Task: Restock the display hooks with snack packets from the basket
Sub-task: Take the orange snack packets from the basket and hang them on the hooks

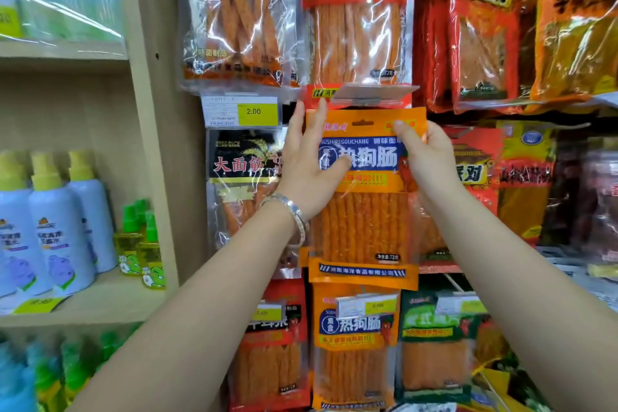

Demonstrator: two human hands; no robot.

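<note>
An orange snack packet with a blue label hangs upright in the middle of the display wall, its top hang slot just under a clear hook tag. My left hand holds its upper left edge, fingers reaching past the top and thumb across the blue label. My right hand pinches the upper right corner, thumb on the front. The hook itself is hidden behind the packet. No basket is in view.
Rows of similar snack packets hang around it: a black-label packet at left, a matching orange packet below, red ones at upper right. Yellow price tags stick out. A wooden shelf at left carries spray bottles.
</note>
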